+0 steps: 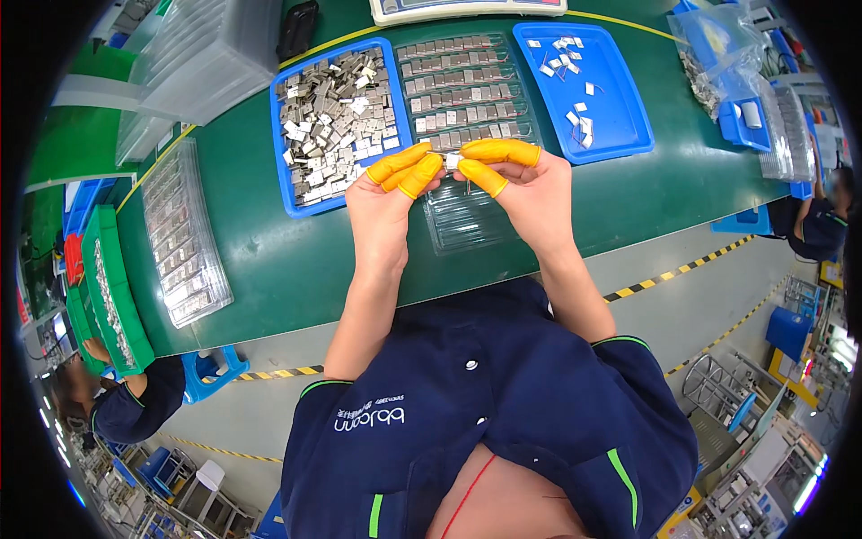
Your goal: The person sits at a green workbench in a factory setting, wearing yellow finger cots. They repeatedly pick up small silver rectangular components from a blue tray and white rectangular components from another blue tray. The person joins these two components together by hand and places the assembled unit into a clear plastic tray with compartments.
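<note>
My left hand [382, 208] and my right hand [539, 202], both with yellow finger cots, meet over the front of a clear blister tray. Their thumbs and fingertips pinch a small white connector [452, 163] between them, with a thin lead at its left side. Finer detail is too small to make out. The tray [467, 220] holds rows of silvery connectors [462, 90] with wires at its far part, and its near pockets show bare plastic. To the left, a blue tray [287, 190] is heaped with metal-and-white connectors [337, 121].
Another blue tray [620, 117] on the right holds scattered small white connectors. A filled blister tray [184, 242] lies far left, below stacked clear trays [211, 63]. A white device [467, 9] stands at the back. Co-workers sit left [135, 404] and right [817, 220].
</note>
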Available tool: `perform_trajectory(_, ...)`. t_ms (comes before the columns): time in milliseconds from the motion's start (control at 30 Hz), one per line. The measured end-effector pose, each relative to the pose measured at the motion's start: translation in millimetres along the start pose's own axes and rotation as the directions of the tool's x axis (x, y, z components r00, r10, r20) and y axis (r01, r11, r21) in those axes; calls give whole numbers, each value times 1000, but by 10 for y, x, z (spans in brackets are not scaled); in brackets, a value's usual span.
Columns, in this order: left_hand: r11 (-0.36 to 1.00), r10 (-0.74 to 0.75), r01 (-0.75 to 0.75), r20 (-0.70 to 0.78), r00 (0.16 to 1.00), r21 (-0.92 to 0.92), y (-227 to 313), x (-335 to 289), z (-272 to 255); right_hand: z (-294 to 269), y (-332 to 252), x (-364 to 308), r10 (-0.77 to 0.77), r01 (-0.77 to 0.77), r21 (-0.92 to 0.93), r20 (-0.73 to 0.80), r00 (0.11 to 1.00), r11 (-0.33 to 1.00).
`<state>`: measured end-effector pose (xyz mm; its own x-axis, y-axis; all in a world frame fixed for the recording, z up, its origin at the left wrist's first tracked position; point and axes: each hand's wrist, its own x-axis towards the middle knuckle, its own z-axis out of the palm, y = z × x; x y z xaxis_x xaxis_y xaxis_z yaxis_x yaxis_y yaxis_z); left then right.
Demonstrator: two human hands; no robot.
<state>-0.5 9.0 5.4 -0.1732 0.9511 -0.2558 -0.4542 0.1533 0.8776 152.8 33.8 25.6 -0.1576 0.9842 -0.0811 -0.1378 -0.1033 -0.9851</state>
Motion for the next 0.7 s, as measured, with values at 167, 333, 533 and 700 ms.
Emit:
perform_trajectory(167, 998, 54, -55, 39, 998, 31, -60, 3, -36, -20, 11, 25, 23, -23, 8, 58, 998, 1000)
perform_trajectory(333, 994, -65, 75, 112, 992, -81, 12, -35, -50, -109, 92, 73, 60, -78, 98, 180, 982, 992)
perform_trajectory(533, 991, -68, 84, 142, 987, -105, 1, -80, -48, -71, 135, 21, 25, -35, 63, 145, 989, 997)
perform_trajectory(700, 994, -34, 41, 68, 997, -97, -65, -97, -4, -41, 187, 20, -179, 190, -153, 84, 980, 970)
